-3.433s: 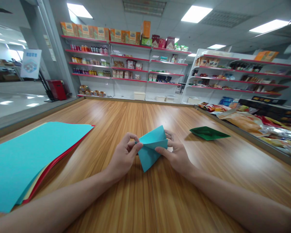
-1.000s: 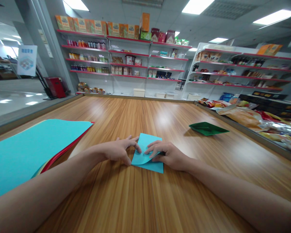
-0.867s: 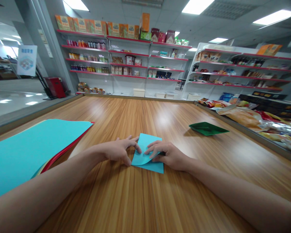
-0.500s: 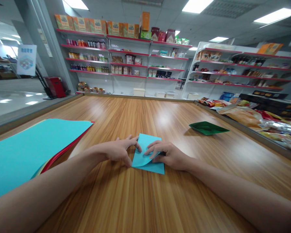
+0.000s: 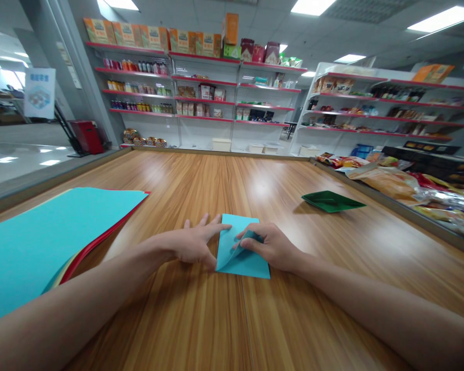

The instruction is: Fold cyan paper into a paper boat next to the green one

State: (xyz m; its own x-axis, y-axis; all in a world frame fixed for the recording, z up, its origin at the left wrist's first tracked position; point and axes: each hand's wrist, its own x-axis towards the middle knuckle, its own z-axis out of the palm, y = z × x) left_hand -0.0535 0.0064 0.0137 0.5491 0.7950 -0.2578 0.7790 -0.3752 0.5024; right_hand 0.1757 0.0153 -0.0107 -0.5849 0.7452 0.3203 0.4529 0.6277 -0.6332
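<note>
A folded sheet of light blue paper (image 5: 249, 264) lies on the wooden table between my hands. Its upper layer is lifted at the near right corner, and my right hand (image 5: 272, 245) pinches that flap between thumb and fingers. My left hand (image 5: 195, 242) rests at the paper's left edge with its fingers spread. The left thumb touches the near left corner, and the index finger lies on the upper left part of the sheet.
A stack of large coloured sheets (image 5: 62, 221), light blue on top with red beneath, lies at the left. A green folded paper piece (image 5: 332, 201) sits at the right. Packaged goods (image 5: 394, 185) are beyond the right edge; stocked shelves (image 5: 203, 82) stand behind.
My right hand has raised the flap's corner higher and turned it back toward the far left. The left fingers have spread wider, and the paper has shifted slightly right.
</note>
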